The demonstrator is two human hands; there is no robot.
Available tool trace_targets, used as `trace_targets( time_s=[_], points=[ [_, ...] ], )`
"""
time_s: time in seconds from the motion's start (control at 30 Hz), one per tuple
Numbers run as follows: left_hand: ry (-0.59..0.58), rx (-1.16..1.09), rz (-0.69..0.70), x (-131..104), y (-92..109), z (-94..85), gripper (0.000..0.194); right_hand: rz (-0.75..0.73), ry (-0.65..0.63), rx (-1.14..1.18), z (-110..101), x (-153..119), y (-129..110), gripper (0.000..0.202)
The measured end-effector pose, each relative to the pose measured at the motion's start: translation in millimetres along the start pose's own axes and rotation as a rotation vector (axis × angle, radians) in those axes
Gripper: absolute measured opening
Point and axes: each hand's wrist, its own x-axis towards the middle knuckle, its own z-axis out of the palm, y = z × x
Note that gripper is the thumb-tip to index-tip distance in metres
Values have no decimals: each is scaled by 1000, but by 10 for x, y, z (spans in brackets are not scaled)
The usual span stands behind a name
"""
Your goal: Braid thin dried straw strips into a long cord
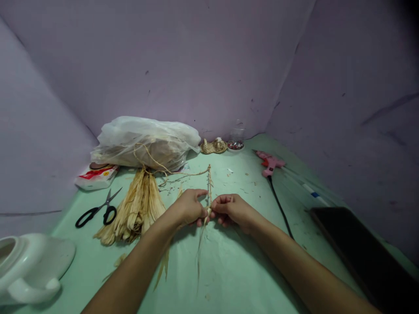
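A thin braided cord of dried plant fibre (210, 181) runs straight down the middle of the green table, its far end fixed at a small point. My left hand (191, 207) pinches the near part of this cord from the left. From the right, my right hand (231, 209) pinches the same spot, fingertips almost touching the left ones. Loose thin strands (199, 250) trail from the fingers toward me. A tied bundle of dried husk strips (140, 205) lies left of my left hand, and a twisted cord (153, 159) loops above it.
Scissors (101, 210) lie open at left, near a red-and-white packet (98, 175) and a white ceramic pot (29, 268). Behind are a plastic bag (147, 139), a small woven piece (213, 146) and a bead container (235, 141). A pink glue gun (271, 163) and dark tablet-like slab (360, 257) lie right.
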Motion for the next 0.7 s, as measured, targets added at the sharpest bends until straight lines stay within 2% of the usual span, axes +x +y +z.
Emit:
trace_targets(
  time_s=[0.27,0.53,0.7],
  points=[
    [-25,-38,104,-48,49,-59,85,-4,11,-9,16,-9,-4,7],
    [-3,-24,103,46,-38,6,80,-45,6,-2,9,25,18,8],
    [21,-7,71,81,-61,51,77,-21,2,-5,16,8,14,12]
  ],
)
